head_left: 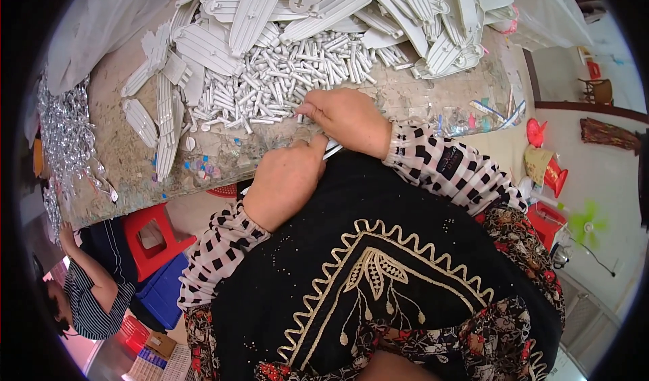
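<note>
My left hand [287, 178] is closed at the table's near edge, its fingers curled around a white plastic piece [332, 152]. Only a narrow end of that piece shows, below my right wrist; the rest is hidden by my hands. Just above and to the right, my right hand [348, 118] is closed, thumb and forefinger pinched together beside the heap. What they pinch, if anything, is too small and covered to make out. Right beyond my fingers lies a heap of short white plastic pegs [291, 73]. Long ribbed white plastic panels [257, 12] are piled behind the pegs.
The worn table [419, 104] carries scraps and a bent strip [497, 114] at right. Silver tinsel [67, 131] hangs at the left edge, where another person [94, 286] reaches in. A red stool [152, 235] and a blue crate [162, 290] stand below. A green fan [587, 225] is at right.
</note>
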